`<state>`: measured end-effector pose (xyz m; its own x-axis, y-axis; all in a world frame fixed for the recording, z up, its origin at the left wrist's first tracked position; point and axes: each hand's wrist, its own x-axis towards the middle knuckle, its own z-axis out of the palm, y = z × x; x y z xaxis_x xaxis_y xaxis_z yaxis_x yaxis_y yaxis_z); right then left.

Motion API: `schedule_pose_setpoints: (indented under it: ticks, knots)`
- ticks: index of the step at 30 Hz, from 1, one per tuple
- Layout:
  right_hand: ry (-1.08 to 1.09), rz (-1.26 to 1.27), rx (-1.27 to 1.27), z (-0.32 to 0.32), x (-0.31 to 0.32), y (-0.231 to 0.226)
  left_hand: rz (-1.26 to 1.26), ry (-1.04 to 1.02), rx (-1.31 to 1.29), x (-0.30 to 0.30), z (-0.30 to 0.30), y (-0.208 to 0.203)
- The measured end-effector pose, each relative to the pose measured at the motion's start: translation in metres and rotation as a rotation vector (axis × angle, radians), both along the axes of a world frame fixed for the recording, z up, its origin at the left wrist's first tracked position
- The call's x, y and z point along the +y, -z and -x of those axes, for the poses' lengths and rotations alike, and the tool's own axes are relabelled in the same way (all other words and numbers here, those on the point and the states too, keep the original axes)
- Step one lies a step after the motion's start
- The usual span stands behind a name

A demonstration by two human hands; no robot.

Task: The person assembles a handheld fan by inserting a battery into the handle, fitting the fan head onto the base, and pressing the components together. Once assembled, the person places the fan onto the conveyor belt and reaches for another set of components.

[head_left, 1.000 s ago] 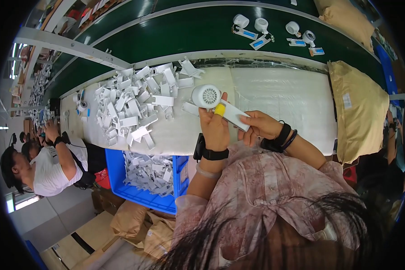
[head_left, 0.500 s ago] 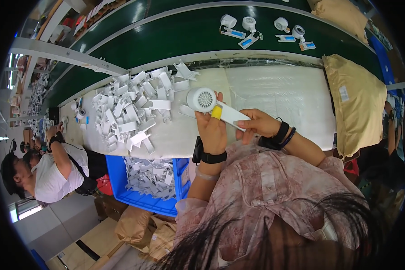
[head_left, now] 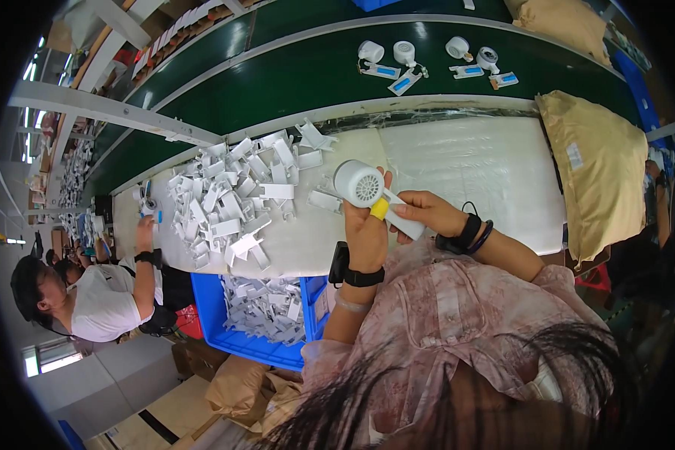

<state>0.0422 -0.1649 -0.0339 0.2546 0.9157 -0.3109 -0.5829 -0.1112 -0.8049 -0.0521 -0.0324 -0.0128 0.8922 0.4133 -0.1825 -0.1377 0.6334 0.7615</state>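
Note:
I hold a small white fan-like device [head_left: 360,184] with a round grilled head and a straight handle above the white work mat [head_left: 472,165]. My left hand [head_left: 367,232] grips it just below the head, a yellow cot on one finger. My right hand [head_left: 424,214] wraps the handle from the right. Both wrists carry dark bands. A heap of white plastic parts [head_left: 229,199] lies on the mat to the left of my hands.
A green conveyor [head_left: 292,67] runs behind the mat with several white devices and blue-labelled parts [head_left: 405,60]. A tan padded bag [head_left: 600,165] lies at right. A blue bin [head_left: 262,319] of white parts sits below the bench. Another person [head_left: 105,292] works at left.
The device and both hands have drifted slightly right and down in view; the grip looks the same. The conveyor items have shifted left.

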Motion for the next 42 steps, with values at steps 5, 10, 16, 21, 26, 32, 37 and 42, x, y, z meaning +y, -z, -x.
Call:
schedule_pose_setpoints:
  ticks: [5, 10, 16, 21, 26, 32, 37, 42]
  knots:
    - [0.010, 0.105, -0.072, -0.002, -0.004, -0.003, -0.014, -0.016, -0.069, -0.005, 0.001, 0.009]
    - [0.035, 0.124, -0.114, 0.000, 0.004, 0.003, -0.104, -0.039, -0.025, -0.008, 0.005, 0.017]
    - [0.214, -0.026, -0.333, 0.011, 0.000, -0.003, -0.115, 0.096, -0.153, -0.006, 0.005, 0.008]
    - [0.293, -0.008, -0.791, 0.025, -0.009, -0.044, 0.199, 0.147, -0.304, 0.000, 0.014, -0.002]
    - [0.433, -0.032, -1.108, 0.035, -0.010, -0.056, 0.193, 0.250, -0.347, 0.006, 0.014, -0.008]
    - [0.451, -0.045, -1.278, 0.034, -0.011, -0.064, 0.200, 0.269, -0.298, 0.008, 0.016, -0.008]
    - [0.449, -0.073, -1.374, 0.033, -0.013, -0.067, 0.156, 0.299, -0.396, 0.010, 0.016, 0.002]
    - [0.414, 0.005, -1.396, 0.032, -0.014, -0.066, 0.161, 0.294, -0.357, 0.007, 0.012, -0.009]
